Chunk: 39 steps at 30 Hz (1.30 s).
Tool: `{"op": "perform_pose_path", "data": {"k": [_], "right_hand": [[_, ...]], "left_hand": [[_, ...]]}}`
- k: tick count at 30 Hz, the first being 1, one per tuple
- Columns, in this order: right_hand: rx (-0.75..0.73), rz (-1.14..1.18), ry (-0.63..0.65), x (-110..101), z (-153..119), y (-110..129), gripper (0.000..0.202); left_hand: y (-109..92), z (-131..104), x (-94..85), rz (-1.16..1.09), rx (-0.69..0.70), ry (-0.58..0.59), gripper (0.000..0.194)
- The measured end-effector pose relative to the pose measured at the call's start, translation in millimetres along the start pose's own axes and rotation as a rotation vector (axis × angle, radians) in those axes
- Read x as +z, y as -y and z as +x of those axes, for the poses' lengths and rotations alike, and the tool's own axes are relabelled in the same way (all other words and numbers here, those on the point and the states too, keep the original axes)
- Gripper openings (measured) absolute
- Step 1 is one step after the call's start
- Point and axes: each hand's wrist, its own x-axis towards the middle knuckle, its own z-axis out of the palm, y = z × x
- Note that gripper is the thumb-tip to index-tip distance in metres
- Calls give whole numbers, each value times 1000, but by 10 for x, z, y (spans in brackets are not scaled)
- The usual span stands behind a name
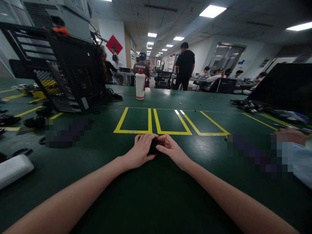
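Note:
A small black object (153, 147) sits between my two hands, low over the green tabletop (156, 201); its kind cannot be made out. My left hand (142, 149) is wrapped round it from the left, fingers over its top and thumb along the near side. From the right, my right hand (170, 148) pinches at the object's right side with thumb and fingertips. Much of the object is hidden by the fingers. Just beyond my hands, yellow tape (174, 132) marks several boxes on the table.
A black computer case (80, 71) stands at the left, near loose dark parts. A white bottle with a red lid (140, 85) stands farther back. At the lower left lies a white case (16, 169). A co-worker's sleeve (301, 159) reaches in at the right, near cables (248, 105).

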Motion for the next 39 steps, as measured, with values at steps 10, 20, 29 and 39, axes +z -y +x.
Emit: {"op": "perform_pose_path", "data": {"k": [10,20,29,39], "right_hand": [[16,58,85,3,-34,79,35],[61,-37,-11,15,-13,69,24],[2,17,73,12,-26,59,29],[74,-13,32,0,-14,84,28]], "left_hand": [[-17,-15,-46,-30,-8,38,56],[-3,-13,-23,-21,3,7,56],[-39,-18,-92,-40,-14,51,56],[-16,-14,-50,-21,-9,22,56]]}}
